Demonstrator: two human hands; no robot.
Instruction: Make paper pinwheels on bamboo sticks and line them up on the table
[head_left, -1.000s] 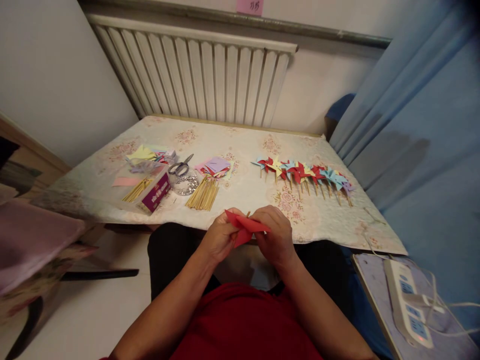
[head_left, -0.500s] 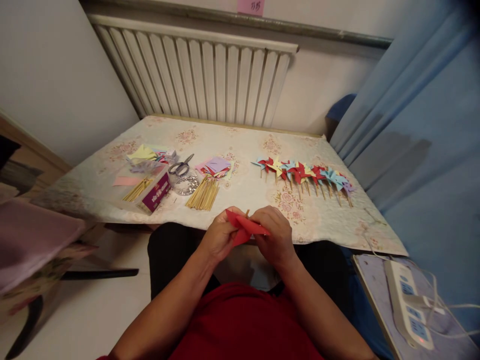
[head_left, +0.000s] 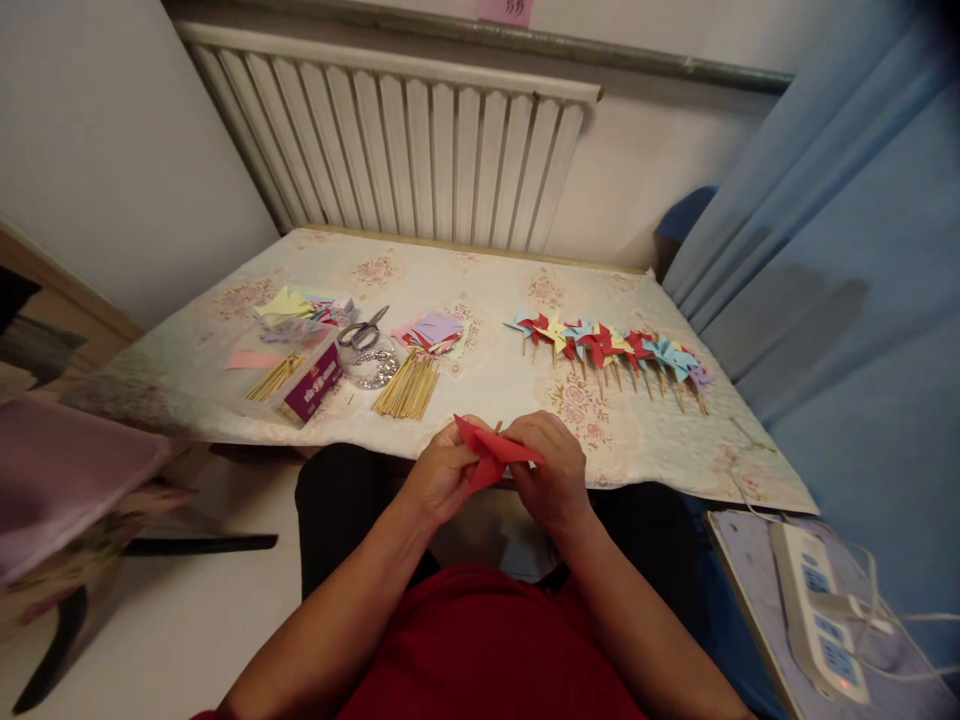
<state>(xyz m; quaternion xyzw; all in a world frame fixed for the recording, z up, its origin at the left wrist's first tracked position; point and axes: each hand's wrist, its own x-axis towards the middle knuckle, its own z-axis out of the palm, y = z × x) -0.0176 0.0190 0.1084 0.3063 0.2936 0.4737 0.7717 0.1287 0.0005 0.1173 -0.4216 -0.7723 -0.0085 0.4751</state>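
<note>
pinching red paper (head_left: 491, 455), both hands (head_left: 439, 472) (head_left: 551, 465), sticks (head_left: 276, 378) in box (head_left: 313, 385)

From head height we look forward and steeply down — one view only, both hands (head_left: 441, 470) (head_left: 551, 468) close below, the counter (head_left: 495, 300) beyond them.

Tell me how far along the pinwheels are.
Looks done: the row of pinwheels on the right, bladed and on sticks. In hand: a folded red paper, between left hand and right hand; its fastening is hidden. Apparently left: loose paper squares and bare sticks, though how many will be used I can't tell.
</note>
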